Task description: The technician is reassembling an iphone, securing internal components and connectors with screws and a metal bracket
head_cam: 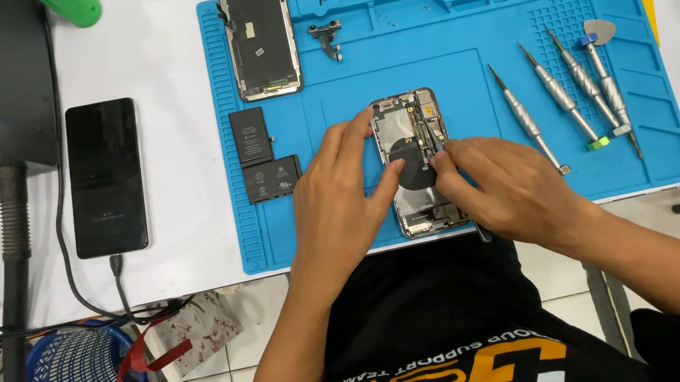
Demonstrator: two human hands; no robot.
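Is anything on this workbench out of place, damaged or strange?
Mostly orderly. One oddity: the L-shaped battery lies half off the left edge of the blue mat, partly on the white table. The four screwdrivers lie neatly side by side.

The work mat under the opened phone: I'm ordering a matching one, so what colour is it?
Bright blue work mat, clearest in the head view.

Around the blue mat

A detached screen panel [258, 28] lies at the blue mat's [441, 27] top-left corner, an L-shaped battery [263, 156] at its left edge, four screwdrivers [568, 93] near its right edge. A black phone [106, 177] charges on the bench's left side.
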